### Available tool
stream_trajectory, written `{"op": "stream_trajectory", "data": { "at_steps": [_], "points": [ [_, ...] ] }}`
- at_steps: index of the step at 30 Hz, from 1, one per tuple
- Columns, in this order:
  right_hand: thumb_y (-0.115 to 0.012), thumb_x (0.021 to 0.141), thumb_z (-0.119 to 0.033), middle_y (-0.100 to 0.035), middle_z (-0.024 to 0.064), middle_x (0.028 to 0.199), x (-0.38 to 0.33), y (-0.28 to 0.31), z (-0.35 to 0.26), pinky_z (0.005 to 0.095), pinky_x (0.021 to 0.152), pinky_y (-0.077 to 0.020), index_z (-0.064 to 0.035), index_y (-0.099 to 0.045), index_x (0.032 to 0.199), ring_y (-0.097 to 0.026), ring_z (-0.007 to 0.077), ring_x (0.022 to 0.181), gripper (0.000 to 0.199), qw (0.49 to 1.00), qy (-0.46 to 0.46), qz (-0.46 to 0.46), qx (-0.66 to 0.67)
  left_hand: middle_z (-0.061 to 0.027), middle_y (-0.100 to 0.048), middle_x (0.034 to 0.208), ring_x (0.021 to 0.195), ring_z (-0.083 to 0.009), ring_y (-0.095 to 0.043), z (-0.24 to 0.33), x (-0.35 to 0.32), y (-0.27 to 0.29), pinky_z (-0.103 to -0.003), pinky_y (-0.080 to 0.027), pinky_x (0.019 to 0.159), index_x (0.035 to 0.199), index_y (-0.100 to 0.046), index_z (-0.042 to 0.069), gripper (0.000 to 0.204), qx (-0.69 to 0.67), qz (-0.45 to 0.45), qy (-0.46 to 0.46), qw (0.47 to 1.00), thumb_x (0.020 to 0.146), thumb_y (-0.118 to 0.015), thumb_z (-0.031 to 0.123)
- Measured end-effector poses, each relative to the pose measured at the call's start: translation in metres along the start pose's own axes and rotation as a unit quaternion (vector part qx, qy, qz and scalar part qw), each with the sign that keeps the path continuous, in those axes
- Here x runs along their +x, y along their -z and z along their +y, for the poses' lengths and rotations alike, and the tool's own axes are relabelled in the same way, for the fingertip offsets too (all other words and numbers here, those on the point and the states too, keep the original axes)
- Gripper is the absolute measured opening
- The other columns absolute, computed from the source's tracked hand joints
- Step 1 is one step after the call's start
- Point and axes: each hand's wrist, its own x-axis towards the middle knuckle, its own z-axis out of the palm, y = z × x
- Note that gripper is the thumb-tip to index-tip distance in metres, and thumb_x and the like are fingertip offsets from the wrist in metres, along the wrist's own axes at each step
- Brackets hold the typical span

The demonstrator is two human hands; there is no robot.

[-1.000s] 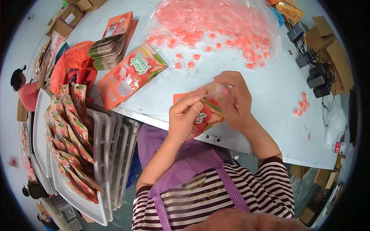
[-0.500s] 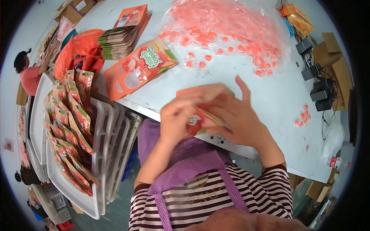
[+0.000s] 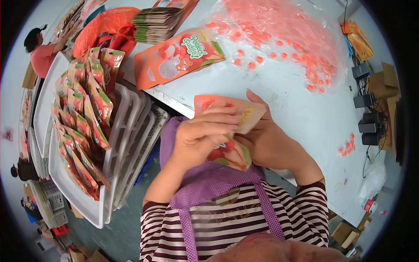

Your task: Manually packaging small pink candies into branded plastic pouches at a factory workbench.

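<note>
An orange-red printed snack pouch is between my hands, above the table's front edge and my lap. My left hand grips it from the left, fingers across its front. My right hand holds its right side, thumb raised beside an upper panel with a pale, yellow-lettered end. Whether that panel belongs to the same pouch or to a second one, I cannot tell. Farther left on the table lies a larger orange pouch with a clear window. Small wrapped red-orange candies are scattered beyond my hands.
A big clear bag of candies covers the far table. Flat pouches are stacked beside a red plastic bag. To my left, stacked white trays carry filled pouches. Black adapters line the right edge. Co-workers sit far left.
My hands have drawn slightly closer to my body and the pouch has tilted, showing more of its printed front and pale end. The view has shifted, so the table things appear farther right.
</note>
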Motion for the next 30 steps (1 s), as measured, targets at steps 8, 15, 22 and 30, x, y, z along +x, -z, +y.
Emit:
{"op": "stream_trajectory", "data": {
  "at_steps": [8,15,22,30],
  "points": [
    [-0.067,0.077,-0.044,-0.051,0.0105,0.121,0.042,-0.013,0.019,0.0371,0.102,-0.0299,-0.0035,-0.055,0.115,-0.049,0.0205,0.107,0.057,0.817,-0.135,0.214,0.517,-0.0195,-0.061,0.110,0.113,-0.0409,-0.051,0.002,-0.038,0.039,-0.056,-0.035,0.099,0.098,-0.063,0.007,0.019,-0.225,0.145,0.003,0.963,0.085,-0.062,0.020],
    [-0.054,0.085,0.001,-0.055,0.0022,0.089,0.072,-0.038,0.017,0.0228,0.074,-0.0425,-0.0020,-0.053,0.092,-0.051,0.0102,0.080,0.007,0.723,-0.116,0.079,0.676,-0.0198,-0.054,0.122,0.118,-0.0319,-0.048,0.011,-0.065,0.057,-0.043,-0.038,0.100,0.119,-0.054,0.001,0.043,-0.313,0.248,0.098,0.912,0.087,-0.059,0.029],
    [-0.050,0.090,0.002,-0.060,0.0054,0.083,0.072,-0.054,-0.002,0.0195,0.063,-0.0428,-0.0007,-0.049,0.092,-0.052,0.0064,0.071,0.004,0.754,-0.140,0.215,0.605,-0.0139,-0.061,0.104,0.094,-0.0205,-0.057,0.039,-0.076,0.038,-0.031,-0.044,0.081,0.087,-0.065,-0.004,0.020,0.143,0.316,0.122,0.930,0.074,-0.072,0.009],
    [-0.050,0.093,-0.011,-0.054,0.0072,0.085,0.067,-0.050,-0.001,0.0225,0.065,-0.0428,-0.0005,-0.047,0.090,-0.050,0.0094,0.072,0.011,0.859,-0.059,0.208,0.463,-0.0128,-0.064,0.086,0.075,-0.0204,-0.059,0.051,-0.069,0.036,-0.029,-0.045,0.069,0.083,-0.065,-0.003,0.011,0.260,0.289,0.035,0.921,0.075,-0.070,0.003]
  ]
}}
